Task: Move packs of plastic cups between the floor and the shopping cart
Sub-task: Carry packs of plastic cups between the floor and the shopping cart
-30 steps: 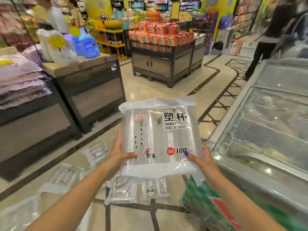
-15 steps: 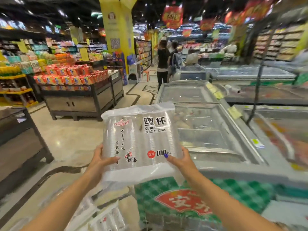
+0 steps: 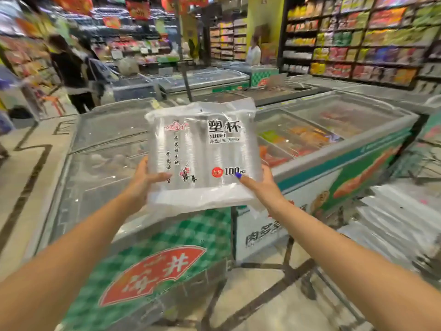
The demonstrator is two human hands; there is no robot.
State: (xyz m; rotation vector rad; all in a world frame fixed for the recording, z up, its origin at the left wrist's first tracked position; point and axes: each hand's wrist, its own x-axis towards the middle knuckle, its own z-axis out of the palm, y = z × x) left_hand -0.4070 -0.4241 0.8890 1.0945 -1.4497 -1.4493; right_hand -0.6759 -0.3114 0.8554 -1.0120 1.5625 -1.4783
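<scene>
Both hands are gripping one pack of cups [image 3: 202,154] up at chest height over the freezers [image 3: 114,149]: left hand [image 3: 145,177] is clamping its lower-left edge w/ thumb across the front, right hand [image 3: 260,185] is pinching the lower-right corner. Looks like the carry step, floor to cart, w/ the pack in mid-air and not yet set down. At far right, blurry, what seems to be the cart [image 3: 410,163] is holding a stack of similar packs [image 3: 391,220], so the next move is prob. swinging the pack right and lowering it flat onto that stack before letting go.
</scene>
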